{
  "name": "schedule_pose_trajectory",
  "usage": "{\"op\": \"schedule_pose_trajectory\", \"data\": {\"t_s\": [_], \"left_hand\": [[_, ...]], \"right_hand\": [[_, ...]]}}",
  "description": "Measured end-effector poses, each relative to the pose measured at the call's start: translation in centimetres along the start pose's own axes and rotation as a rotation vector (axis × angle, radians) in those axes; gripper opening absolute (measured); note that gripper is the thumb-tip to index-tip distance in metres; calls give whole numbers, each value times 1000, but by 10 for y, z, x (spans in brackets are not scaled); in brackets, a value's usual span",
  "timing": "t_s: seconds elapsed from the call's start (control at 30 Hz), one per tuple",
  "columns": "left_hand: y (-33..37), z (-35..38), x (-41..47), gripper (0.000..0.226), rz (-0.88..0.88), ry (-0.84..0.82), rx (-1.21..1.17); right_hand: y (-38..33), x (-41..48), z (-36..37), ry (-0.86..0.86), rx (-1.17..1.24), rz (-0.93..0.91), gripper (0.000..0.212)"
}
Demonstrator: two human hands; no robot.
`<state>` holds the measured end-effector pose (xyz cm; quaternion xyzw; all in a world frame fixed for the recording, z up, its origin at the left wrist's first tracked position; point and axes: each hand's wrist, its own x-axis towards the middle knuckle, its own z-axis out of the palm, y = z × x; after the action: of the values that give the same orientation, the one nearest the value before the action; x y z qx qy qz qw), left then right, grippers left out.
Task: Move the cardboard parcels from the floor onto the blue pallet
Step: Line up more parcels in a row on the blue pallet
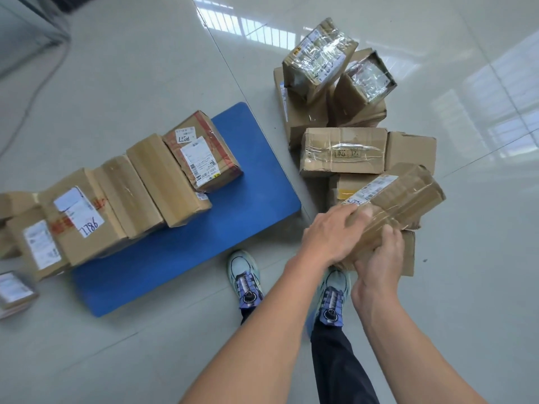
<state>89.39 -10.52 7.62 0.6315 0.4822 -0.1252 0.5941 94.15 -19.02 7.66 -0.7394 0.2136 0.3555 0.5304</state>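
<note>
Both hands, the left hand (329, 237) and right hand (379, 258), grip a taped parcel (408, 202) above the floor pile (lifting step); next, carry it left onto the blue pallet (233, 217).

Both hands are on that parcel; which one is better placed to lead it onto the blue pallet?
Left, probably. The left hand holds the parcel at the side facing the blue pallet and its bare surface. The right hand grips the near end, farther away.
</note>
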Motion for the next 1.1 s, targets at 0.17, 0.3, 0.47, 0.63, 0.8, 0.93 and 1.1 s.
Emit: {"op": "schedule_pose_trajectory", "data": {"t_s": [0.17,0.3,0.47,0.63,0.8,0.93,1.1], "left_hand": [[-21,-18,-28,55,-56,67,-246],[-28,-33,-38,51,-63,118,-348],[-29,-51,-50,49,-98,245,-475],[-37,-78,-52,52,-140,353,-599],[-55,-116,-28,52,-211,388,-694],[-74,-151,11,46,-227,367,-715],[-98,-188,65,77,-240,326,-648]], "right_hand": [[3,-20,4,-56,-115,-100,68],[-1,-27,14,-136,-197,-174,63],[-14,-29,30,-284,-333,-261,54],[-29,-21,65,-495,-481,-312,50],[-26,-5,133,-581,-645,-349,52],[-14,20,196,-605,-654,-339,53],[7,56,253,-613,-688,-326,54]]}}
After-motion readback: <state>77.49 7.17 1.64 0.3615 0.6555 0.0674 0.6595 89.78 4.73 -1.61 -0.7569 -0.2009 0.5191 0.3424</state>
